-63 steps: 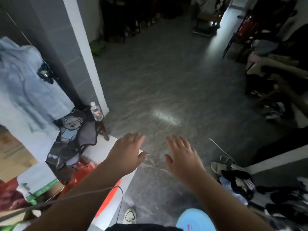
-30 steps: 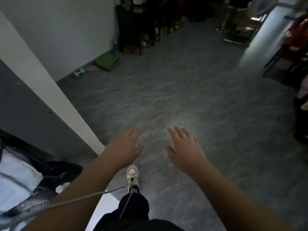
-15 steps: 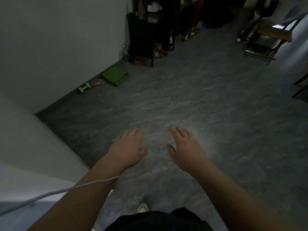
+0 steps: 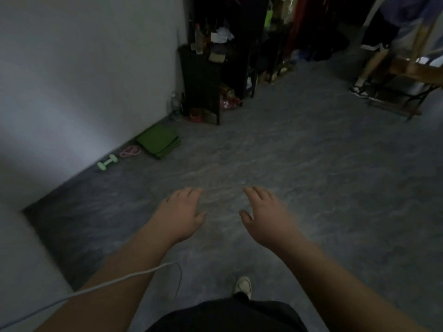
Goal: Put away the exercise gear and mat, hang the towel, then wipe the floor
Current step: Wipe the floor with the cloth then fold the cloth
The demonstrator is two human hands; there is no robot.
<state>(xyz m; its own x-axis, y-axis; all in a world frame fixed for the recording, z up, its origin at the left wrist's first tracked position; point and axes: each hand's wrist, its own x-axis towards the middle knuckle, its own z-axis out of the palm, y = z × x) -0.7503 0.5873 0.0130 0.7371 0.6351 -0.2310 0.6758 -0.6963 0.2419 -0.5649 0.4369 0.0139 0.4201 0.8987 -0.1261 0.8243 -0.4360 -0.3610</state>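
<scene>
Holding both hands out over the grey floor (image 4: pixel 311 164), palms down: left hand (image 4: pixel 181 216) and right hand (image 4: pixel 266 218) side by side with a gap between them, fingers spread and relaxed on both, grip apart, nothing held, nothing touched

Task gear lies along the far-left edge of the floor, at the foot of the white wall (image 4: pixel 84 68), well apart from both hands:
- folded green mat (image 4: pixel 159 141) flat on the floor, just in front of the dark shelf unit (image 4: pixel 203 80)
- pink resistance band (image 4: pixel 130 150) coiled just left of the mat, close to it; touching or not, cannot tell
- pale green dumbbell (image 4: pixel 107 162) on its side, just left of the band, nearest the wall

No towel or wiping cloth that I can make out, picture is dim and a bit blurred

Rest:
- shelf unit stands in the far corner against the wall, cluttered; clear bottle (image 4: pixel 198 39) upright on its top, another bottle (image 4: pixel 175 105) on the floor at its left foot
- white cable (image 4: pixel 100 285) crosses the left forearm and loops down
- white shoe (image 4: pixel 243 285) on the floor at the near edge, below the hands
- second person's legs (image 4: pixel 370 61) at far right, next to a wooden frame (image 4: pixel 414 70)
</scene>
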